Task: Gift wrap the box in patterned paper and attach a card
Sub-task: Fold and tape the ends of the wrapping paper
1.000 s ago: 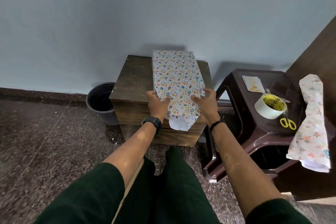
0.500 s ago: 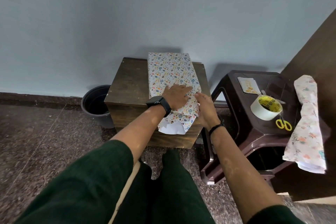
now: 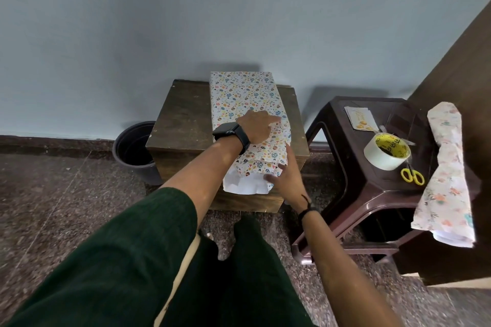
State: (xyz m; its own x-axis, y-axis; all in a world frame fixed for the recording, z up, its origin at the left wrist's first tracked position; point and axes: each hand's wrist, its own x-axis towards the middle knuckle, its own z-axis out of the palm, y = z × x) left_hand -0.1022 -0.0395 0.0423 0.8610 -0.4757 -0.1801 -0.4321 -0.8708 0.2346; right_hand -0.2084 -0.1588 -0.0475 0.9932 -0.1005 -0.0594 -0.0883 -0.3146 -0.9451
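Box (image 3: 247,98) hidden under paper; left hand (image 3: 256,126) flat, right hand (image 3: 285,180) fingers straight.

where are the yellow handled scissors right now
In the head view, the yellow-handled scissors lie on the dark brown plastic stool at the right, just in front of the white tape roll and beside the floral paper roll.

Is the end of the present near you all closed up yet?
Not yet. The patterned paper still hangs open past the box, its white inside showing, beside the right hand.
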